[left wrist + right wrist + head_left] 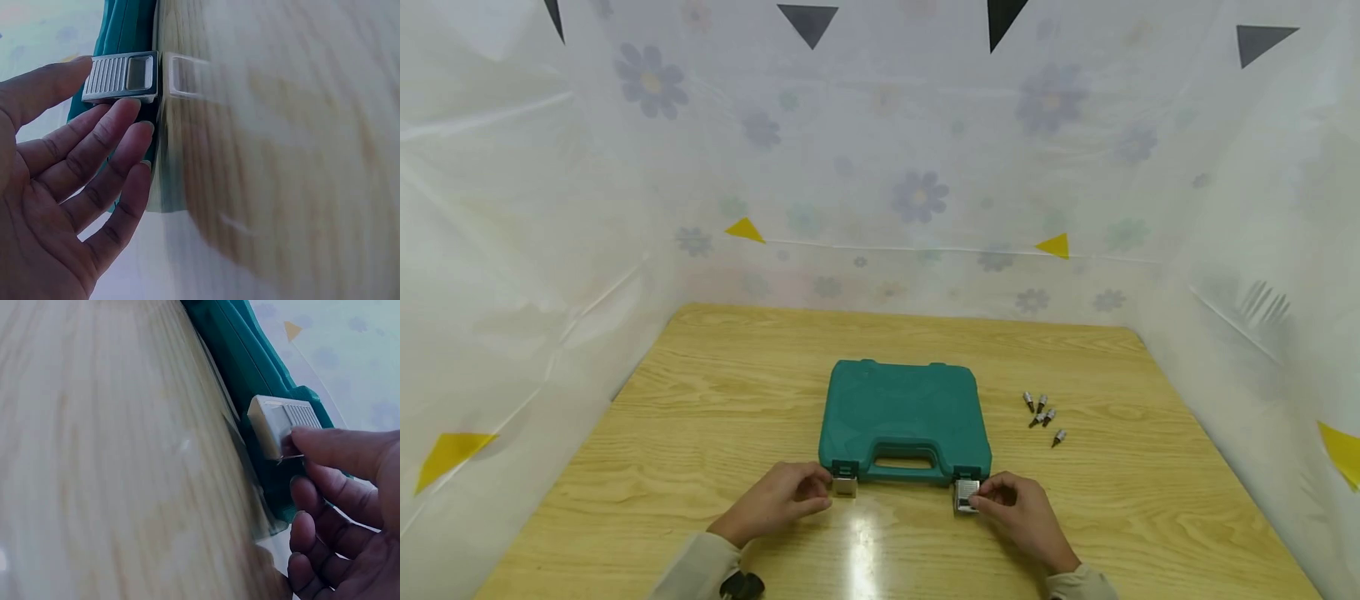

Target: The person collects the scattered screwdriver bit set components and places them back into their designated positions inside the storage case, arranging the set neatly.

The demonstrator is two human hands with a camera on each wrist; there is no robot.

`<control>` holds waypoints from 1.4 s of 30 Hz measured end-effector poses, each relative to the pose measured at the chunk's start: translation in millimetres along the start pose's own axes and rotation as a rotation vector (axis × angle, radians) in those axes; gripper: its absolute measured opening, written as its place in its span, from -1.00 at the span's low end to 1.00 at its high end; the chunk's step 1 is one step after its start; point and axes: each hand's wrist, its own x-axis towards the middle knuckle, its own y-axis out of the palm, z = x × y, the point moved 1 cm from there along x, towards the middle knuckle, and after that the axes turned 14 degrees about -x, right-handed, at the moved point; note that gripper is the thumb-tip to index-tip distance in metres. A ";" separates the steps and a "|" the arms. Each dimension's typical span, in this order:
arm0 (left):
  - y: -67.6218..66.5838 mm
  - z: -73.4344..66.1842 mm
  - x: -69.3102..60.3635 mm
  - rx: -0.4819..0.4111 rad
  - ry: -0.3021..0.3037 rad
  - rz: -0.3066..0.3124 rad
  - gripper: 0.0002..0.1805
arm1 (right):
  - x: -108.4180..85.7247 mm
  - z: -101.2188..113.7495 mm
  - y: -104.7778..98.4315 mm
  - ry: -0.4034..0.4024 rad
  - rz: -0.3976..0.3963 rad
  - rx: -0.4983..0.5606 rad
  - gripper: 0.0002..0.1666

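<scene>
A closed green plastic carrying case (pixel 904 404) lies flat on the wooden table, handle side toward me. Two metal latches hang on its front edge, both swung outward in the head view. By the left latch (pixel 122 76) is my left hand (pixel 786 497), its thumb tip and a fingertip close against the metal edges and its other fingers loosely bent. At the right latch (pixel 281 425), my right hand (pixel 1022 512) pinches the metal, with the thumb on its face and the index finger at its side. The case's contents are hidden.
Several small metal socket bits (pixel 1042 412) lie on the table (pixel 715 375) to the right of the case. White sheeting with flower prints (pixel 920 197) and yellow and dark triangles surrounds the table at the back and sides.
</scene>
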 end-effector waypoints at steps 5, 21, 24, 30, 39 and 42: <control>1.5 0.9 -0.1 -0.013 0.021 -0.019 -0.76 | -1.1 2.7 0.8 0.048 -0.014 -0.002 -0.81; 8.1 -0.6 1.4 -0.018 0.020 -0.120 -0.82 | -1.6 5.5 1.3 0.109 -0.042 0.046 -0.80; 8.6 -3.0 1.7 -0.018 0.010 -0.147 -0.80 | -1.6 6.9 1.6 0.130 -0.063 0.083 -0.81; 8.8 -9.2 2.5 -0.041 -0.028 -0.211 -0.79 | -1.2 11.9 -0.6 0.132 -0.114 0.140 -0.84; 8.5 -19.3 3.8 -0.089 -0.007 -0.341 -0.80 | -0.1 21.0 -8.0 0.114 -0.149 0.213 -0.80; 7.4 -22.5 5.7 -0.110 -0.002 -0.381 -0.80 | 1.4 23.5 -11.3 0.058 -0.181 0.201 -0.78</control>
